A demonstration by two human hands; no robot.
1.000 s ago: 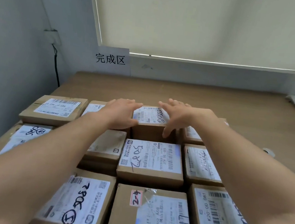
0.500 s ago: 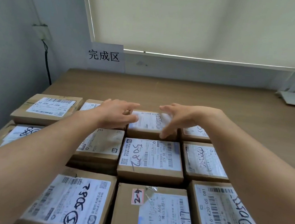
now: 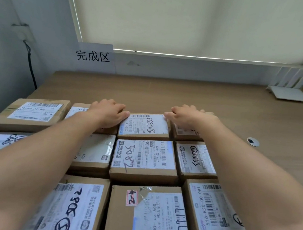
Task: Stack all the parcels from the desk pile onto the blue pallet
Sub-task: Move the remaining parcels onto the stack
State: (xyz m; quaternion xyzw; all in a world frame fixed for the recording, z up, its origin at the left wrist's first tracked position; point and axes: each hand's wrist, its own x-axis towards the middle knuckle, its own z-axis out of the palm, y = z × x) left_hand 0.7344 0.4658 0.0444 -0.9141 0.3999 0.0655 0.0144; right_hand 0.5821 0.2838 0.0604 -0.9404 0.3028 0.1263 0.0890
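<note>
While holding nothing, with left hand [image 3: 107, 114] and right hand [image 3: 190, 117] flat and loose either side of the parcel [image 3: 143, 126] at the stack's [image 3: 143, 158] far edge, could knock it askew by brushing its corners.

Parcels [image 3: 142, 176]: brown cardboard, matt. Shipping labels [image 3: 145, 125]: white paper, some under glossy clear tape [image 3: 201, 158]. Desk [image 3: 168, 94]: wood-grain top, smooth, low sheen. Roller blind [image 3: 176, 19]: pale cloth, matt. Wall sign [image 3: 95, 56]: plain white paper. Router [image 3: 289, 93]: white plastic, smooth.
</note>
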